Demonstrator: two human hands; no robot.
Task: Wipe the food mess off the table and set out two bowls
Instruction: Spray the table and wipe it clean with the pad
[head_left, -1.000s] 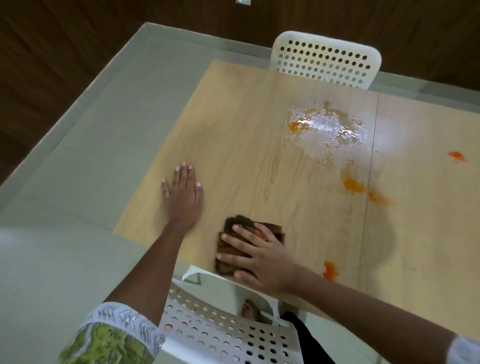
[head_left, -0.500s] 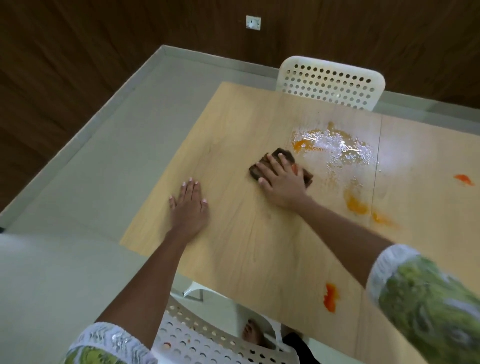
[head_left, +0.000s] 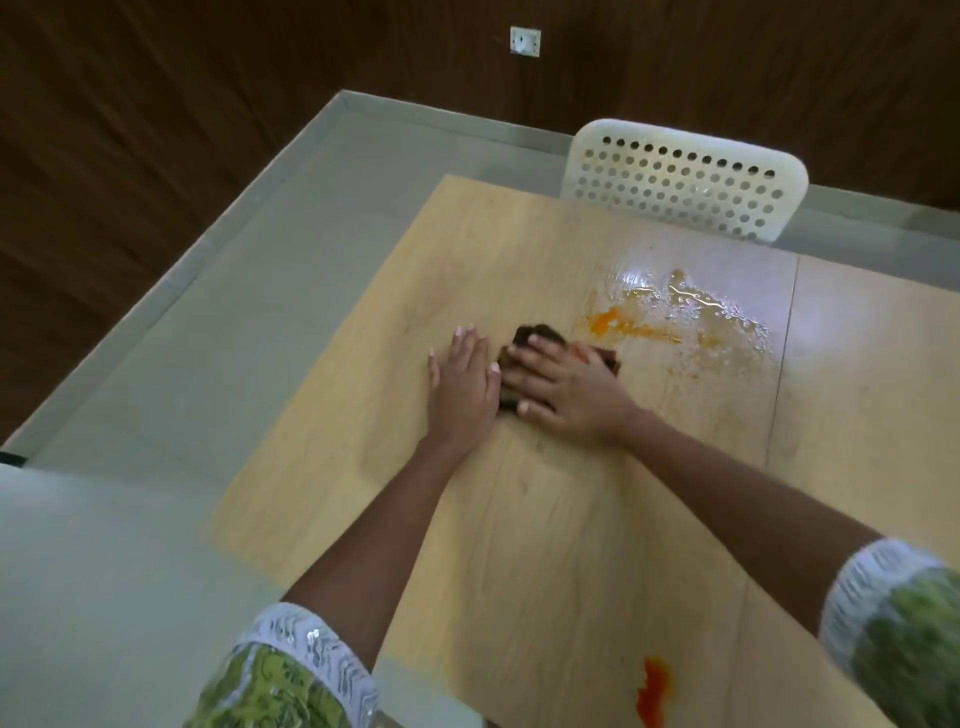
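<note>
- Red smear sitting on the near worktop edge, not yet wiped.
- Left hand lying flat, fingers straight, bracing.
- Right hand pressing the cloth flat, just beside the left hand.
- Orange spill lying beyond; best pulling strokes inward with firm pressure.
- No bowls showing.

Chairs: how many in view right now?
1. A white perforated chair stands at the far edge of the table, only its backrest showing. Others may sit outside the frame or be hidden under the table.
</note>
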